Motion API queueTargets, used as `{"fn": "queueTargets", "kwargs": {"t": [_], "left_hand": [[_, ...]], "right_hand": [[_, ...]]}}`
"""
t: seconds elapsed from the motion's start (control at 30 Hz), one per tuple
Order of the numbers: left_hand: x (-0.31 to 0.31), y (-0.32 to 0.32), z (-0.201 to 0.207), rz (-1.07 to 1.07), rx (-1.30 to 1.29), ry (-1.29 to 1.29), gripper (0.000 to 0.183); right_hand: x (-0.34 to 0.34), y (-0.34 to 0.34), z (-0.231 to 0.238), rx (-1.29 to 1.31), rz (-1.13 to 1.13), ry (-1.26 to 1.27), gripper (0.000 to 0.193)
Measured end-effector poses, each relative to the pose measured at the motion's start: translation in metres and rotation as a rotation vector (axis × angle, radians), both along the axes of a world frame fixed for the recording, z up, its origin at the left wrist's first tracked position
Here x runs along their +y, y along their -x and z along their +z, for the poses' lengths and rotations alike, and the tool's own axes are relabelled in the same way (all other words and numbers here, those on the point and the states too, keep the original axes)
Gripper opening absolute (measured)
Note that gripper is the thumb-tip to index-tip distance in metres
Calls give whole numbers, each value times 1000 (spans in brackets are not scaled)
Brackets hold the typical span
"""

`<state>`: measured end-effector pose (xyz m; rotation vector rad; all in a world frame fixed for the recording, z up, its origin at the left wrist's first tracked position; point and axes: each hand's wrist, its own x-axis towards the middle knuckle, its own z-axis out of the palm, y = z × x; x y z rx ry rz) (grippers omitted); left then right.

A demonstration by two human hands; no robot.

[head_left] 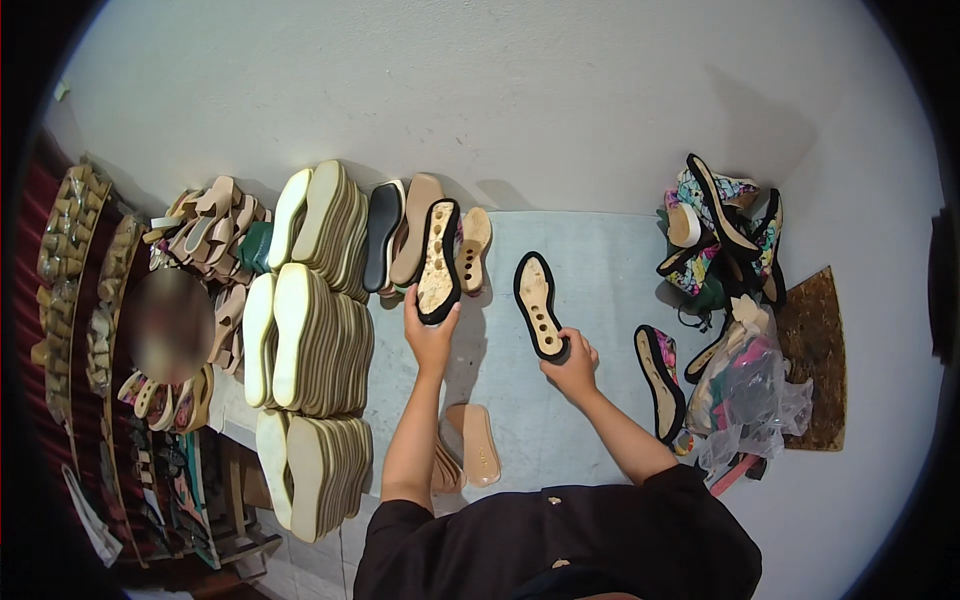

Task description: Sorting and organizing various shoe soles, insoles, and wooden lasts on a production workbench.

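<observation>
My left hand [430,333] is closed round the lower end of a black-rimmed wedge sole [437,262], its tan underside with several holes facing up. Closed on one end of a similar black-rimmed wedge sole [535,288] is my right hand [573,366]; a row of round holes runs along its pale face. The two soles are apart, over the pale blue table [600,260]. Just beyond the left one lie a tan wedge sole with holes [474,240], a beige insole [417,220] and a black insole [382,235]. Peach insoles [480,445] lie close to my body.
Tall stacks of cream sole pieces [325,345] line the left side. Beige sandals [215,215] and shelves of shoe parts [70,260] stand farther left. On the right are floral wedges [715,215], a single floral wedge [660,385], a clear plastic bag [755,380] and a brown board [815,350].
</observation>
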<state>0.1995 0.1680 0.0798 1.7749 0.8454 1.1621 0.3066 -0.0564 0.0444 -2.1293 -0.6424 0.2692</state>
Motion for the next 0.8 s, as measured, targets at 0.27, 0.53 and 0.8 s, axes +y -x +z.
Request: {"fn": "queueTargets", "kwargs": {"t": [0.27,0.53,0.8], "left_hand": [[2,-50,-20,-30,112,-51,73],[10,-67,-26,-64,189,-91,78],[17,-77,-25,-76,176,-58,84]], "right_hand": [[38,-17,-1,8,49,43,53],[68,-33,-2,-11,61,48,55],[97,-40,9,7,111,92,54]]}}
